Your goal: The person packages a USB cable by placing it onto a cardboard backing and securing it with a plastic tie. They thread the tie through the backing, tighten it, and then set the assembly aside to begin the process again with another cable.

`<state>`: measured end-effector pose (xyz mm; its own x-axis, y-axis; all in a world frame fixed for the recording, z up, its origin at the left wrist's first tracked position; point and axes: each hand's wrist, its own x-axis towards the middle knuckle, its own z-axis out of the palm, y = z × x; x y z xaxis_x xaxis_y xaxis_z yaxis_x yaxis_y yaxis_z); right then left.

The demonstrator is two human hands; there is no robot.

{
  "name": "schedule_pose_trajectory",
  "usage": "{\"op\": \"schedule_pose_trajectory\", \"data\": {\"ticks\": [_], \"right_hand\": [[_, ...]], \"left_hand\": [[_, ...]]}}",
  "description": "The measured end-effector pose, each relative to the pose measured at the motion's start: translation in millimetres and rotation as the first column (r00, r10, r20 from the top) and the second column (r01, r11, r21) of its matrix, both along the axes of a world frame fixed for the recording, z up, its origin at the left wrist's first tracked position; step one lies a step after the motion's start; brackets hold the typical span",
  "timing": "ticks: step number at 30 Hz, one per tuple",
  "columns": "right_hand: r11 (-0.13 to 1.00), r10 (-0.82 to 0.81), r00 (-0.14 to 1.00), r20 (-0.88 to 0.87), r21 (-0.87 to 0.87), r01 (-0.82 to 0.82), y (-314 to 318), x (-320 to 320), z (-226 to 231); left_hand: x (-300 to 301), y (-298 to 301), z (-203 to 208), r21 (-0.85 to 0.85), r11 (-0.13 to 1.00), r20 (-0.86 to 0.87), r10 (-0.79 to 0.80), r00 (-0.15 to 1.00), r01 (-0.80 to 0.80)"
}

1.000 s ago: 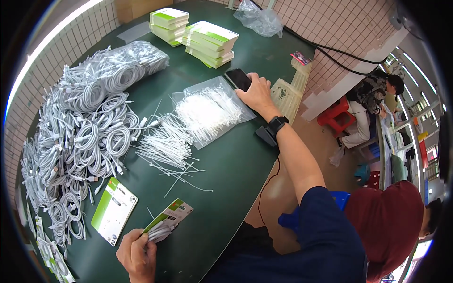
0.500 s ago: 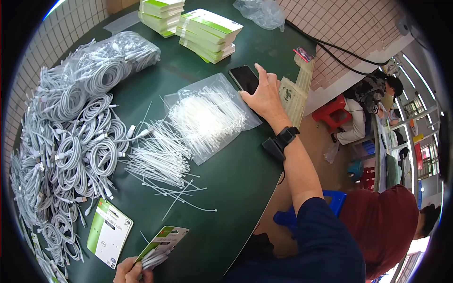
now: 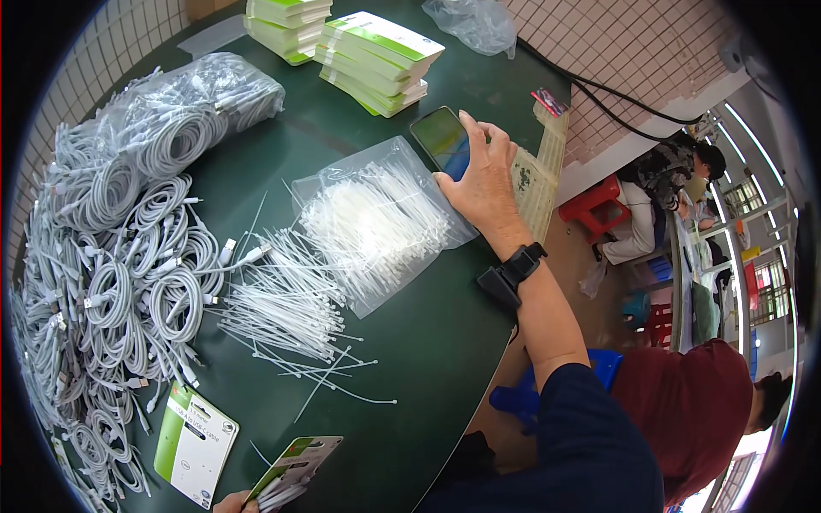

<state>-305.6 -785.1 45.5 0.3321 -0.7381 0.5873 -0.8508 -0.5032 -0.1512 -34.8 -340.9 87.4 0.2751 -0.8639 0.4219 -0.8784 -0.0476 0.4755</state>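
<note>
At the lower edge my left hand (image 3: 231, 503), partly cut off, pinches a green and white packaging card (image 3: 299, 457) with a coiled light grey cable (image 3: 280, 493) against it. A second such card (image 3: 197, 446) lies flat on the table just left of it. My right arm reaches far forward. There my right hand (image 3: 486, 184) grips a phone (image 3: 443, 141) at its edges, thumb on the near side and fingers on the far side. The phone's screen is lit. Beside it lies a clear bag of white cable ties (image 3: 376, 218), with loose cable ties (image 3: 282, 299) spilling out nearer me.
Bundled grey cables (image 3: 120, 291) heap along the left, some in a clear bag (image 3: 214, 94). Stacks of cards (image 3: 380, 64) stand at the back, near a crumpled plastic bag (image 3: 475, 26). Black cords (image 3: 599, 90) run past the table's right end. A person in maroon (image 3: 684, 419) sits close on my right.
The phone's screen has gone from dark to lit, and its far edge looks slightly raised under my right hand. My left hand and its card have sunk lower in the picture.
</note>
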Motion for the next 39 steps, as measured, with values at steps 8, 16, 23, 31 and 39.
{"op": "schedule_pose_trajectory", "data": {"ticks": [8,16,23,31,39], "right_hand": [[1.0,-0.009,1.0,0.0,0.016,0.009,5,3,2],[0.995,-0.052,0.998,0.045,0.087,0.048,3,-6,-7],[0.996,-0.008,0.997,0.074,0.085,0.001,-16,-1,-17],[0.997,-0.001,1.0,0.029,-0.071,0.003,-31,-14,-13],[0.611,0.582,0.739,0.339,0.418,-0.673,103,40,52]], "left_hand": [[3,-1,-2,-0.02,1.0,-0.012,-0.014,1.0,0.013],[-3,4,0,-0.011,1.0,0.009,-0.013,1.0,0.013],[-1,-2,-5,-0.054,0.998,0.07,-0.013,0.997,0.017],[-6,-1,3,-0.105,0.991,0.046,-0.074,0.996,0.079],[-9,37,0,-0.165,0.985,0.115,-0.031,0.993,0.05]]}}
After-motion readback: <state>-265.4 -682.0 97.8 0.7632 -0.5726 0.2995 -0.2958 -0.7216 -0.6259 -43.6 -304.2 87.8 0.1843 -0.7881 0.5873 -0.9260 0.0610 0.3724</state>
